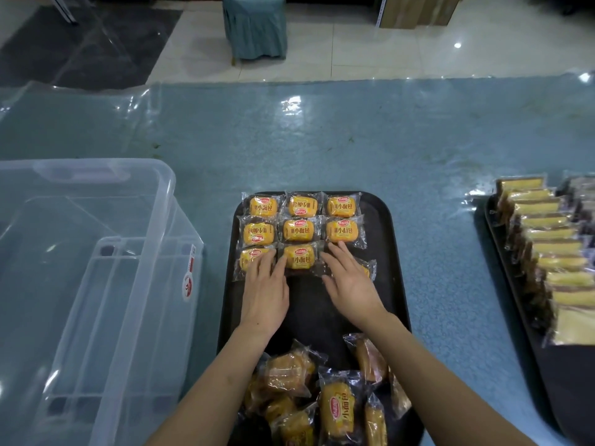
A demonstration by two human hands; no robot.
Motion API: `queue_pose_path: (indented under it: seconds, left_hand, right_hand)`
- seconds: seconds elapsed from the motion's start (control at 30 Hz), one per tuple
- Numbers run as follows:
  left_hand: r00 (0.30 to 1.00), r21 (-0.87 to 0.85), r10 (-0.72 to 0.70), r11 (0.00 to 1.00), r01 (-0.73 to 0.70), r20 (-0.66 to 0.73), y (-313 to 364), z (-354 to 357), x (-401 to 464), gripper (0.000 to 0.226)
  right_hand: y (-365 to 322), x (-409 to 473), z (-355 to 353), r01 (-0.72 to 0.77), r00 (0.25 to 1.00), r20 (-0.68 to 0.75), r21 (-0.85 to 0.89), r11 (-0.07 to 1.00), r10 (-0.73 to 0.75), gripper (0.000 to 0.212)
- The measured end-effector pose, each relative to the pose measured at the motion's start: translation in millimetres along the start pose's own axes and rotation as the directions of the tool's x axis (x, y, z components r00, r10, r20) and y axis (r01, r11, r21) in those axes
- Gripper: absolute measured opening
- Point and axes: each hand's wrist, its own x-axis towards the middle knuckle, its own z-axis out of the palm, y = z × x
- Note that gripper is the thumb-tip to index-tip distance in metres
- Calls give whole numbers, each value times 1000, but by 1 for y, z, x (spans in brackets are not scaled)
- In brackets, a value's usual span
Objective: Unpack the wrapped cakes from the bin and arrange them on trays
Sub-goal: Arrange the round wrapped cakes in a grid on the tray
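crinkly plastic wraps each light, squashy cake (299,256) on the black tray (384,226); left hand (264,289) and right hand (349,281), fingers flat and spread, nudge the third row. best held by the sides.

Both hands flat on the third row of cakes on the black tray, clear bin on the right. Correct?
Not quite: the head view shows the clear bin on the left. The left hand and right hand do lie flat on the cakes on the black tray.
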Motion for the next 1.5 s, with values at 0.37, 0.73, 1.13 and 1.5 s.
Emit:
queue_pose_path:
  seconds: [0.37,0.73,1.13,1.5]
  left_hand:
    - [992,-71,114,991,-110,47,56,6,4,49]
    - [991,-53,82,996,-76,103,67,12,5,51]
    - [993,-57,75,996,-71,87,67,10,9,47]
    - [971,-61,225,974,-220,77,74,13,13,57]
  right_hand:
    - [47,-21,-19,-110,993,-67,-139,984,101,56]
    - [58,-13,-22,-37,997,-69,-154,987,26,66]
    - [64,9,-34,147,987,-42,-116,982,-153,59]
    - [62,8,-14,64,998,-14,-136,989,-67,58]
